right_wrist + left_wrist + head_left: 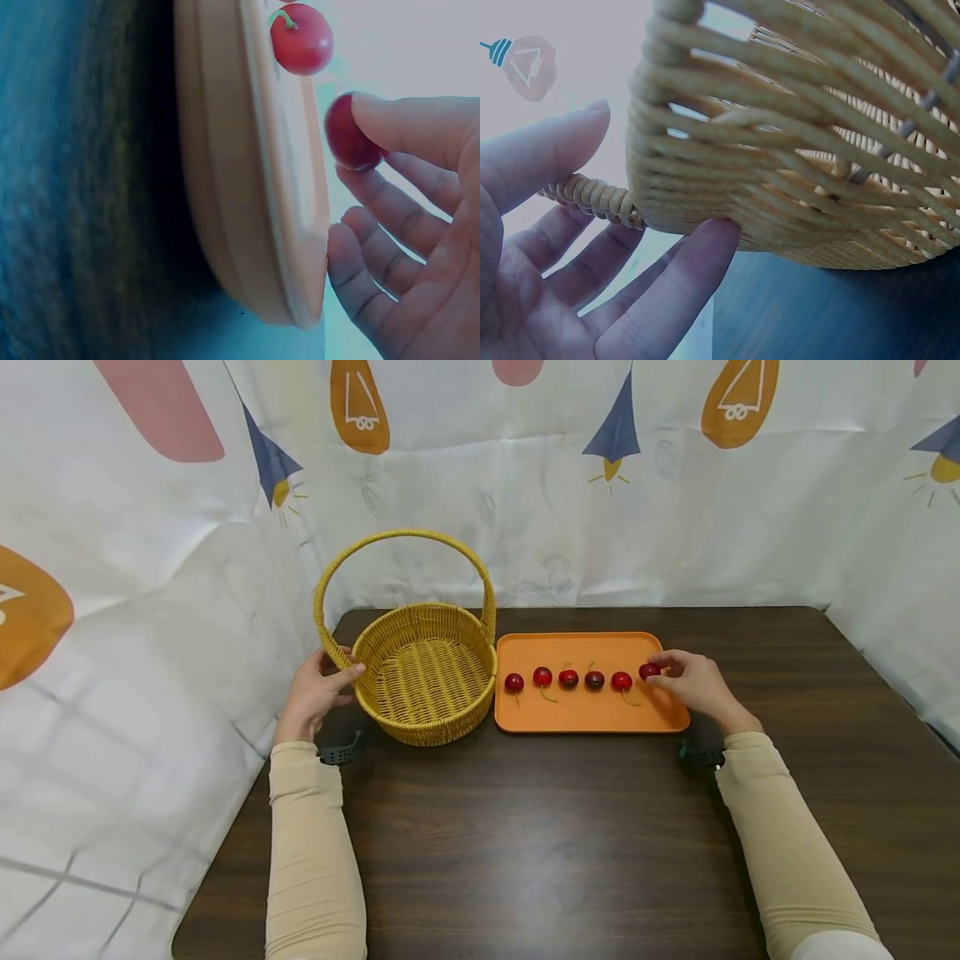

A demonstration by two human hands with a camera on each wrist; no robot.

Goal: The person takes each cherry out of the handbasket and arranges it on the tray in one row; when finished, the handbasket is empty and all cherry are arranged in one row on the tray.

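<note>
A yellow wicker basket (427,728) with a tall hooped handle (405,535) stands on the table, with nothing inside it. My left hand (313,692) holds its left side, fingers around the foot of the handle; a fingertip touches the weave in the left wrist view. To the basket's right lies an orange tray (588,717). A row of several red cherries (568,679), some with stems, lies across it. At the row's right end my right hand (693,683) pinches a dark red cherry (352,133) between thumb and fingers, above the tray surface in the right wrist view.
The dark wooden table (540,843) extends in front of the tray and to its right. A white printed cloth (495,493) hangs behind the table and along both sides. The basket's right side stands close against the tray's left edge.
</note>
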